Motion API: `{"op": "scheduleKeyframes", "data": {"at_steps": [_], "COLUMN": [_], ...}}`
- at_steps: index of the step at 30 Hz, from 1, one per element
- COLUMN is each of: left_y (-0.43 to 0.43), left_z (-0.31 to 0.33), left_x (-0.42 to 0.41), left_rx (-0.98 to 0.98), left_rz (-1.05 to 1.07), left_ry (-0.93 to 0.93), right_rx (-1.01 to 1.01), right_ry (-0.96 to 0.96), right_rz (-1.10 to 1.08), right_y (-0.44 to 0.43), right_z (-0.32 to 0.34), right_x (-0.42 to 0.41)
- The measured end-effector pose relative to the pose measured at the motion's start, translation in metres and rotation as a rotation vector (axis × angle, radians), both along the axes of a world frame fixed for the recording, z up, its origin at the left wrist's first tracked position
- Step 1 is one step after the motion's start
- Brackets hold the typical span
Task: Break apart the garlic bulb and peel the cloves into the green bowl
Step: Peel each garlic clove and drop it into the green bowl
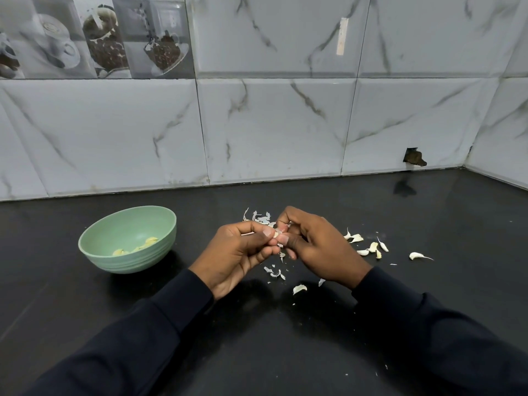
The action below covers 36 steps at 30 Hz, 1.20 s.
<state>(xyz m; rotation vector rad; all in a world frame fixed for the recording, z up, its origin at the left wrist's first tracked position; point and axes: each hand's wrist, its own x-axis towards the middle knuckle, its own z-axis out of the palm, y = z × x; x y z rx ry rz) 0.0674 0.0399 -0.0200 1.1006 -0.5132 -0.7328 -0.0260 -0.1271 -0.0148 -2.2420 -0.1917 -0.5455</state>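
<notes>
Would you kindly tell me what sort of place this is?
Probably a kitchen: a black countertop, a marble-look tiled wall with coffee-themed picture tiles, and a green bowl holding peeled garlic cloves.

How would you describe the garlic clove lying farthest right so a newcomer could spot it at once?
Start at the black counter and find the broken hole in the wall tiles near the right corner. Come straight toward the viewer, to the cluster of unpeeled cloves beside the right hand. The clove lies alone right of that cluster, its long thin tail pointing right.
</notes>
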Motion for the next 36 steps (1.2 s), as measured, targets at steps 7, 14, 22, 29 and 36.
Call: {"op": "scheduleKeyframes", "data": {"at_steps": [7,14,22,29,36], "left_y": [-0.003,0.001,0.000,-0.003,-0.005], "left_z": [0.002,0.006,0.004,-0.001,-0.003], "left_x": [-0.003,-0.002,-0.002,-0.003,-0.001], "left_rx": [-0.047,-0.074,-0.045,-0.027,-0.007], "left_rz": [0.096,0.109,0.127,0.202,0.234], "left_ry": [-0.013,-0.002,-0.112,-0.199,-0.207], "right_rx": [0.010,0.126,0.147,0.117,0.171], "right_ry": [-0.021,-0.031,0.062,0.065,0.072], "right_rz": [0.002,-0.002,-0.004,-0.048,-0.051], "right_y": [-0.001,-0.006,-0.004,-0.002,-0.001], "right_z": [0.000,-0.001,0.000,0.002,0.002], "right_x": [0.001,0.003,0.004,0.003,0.004]}}
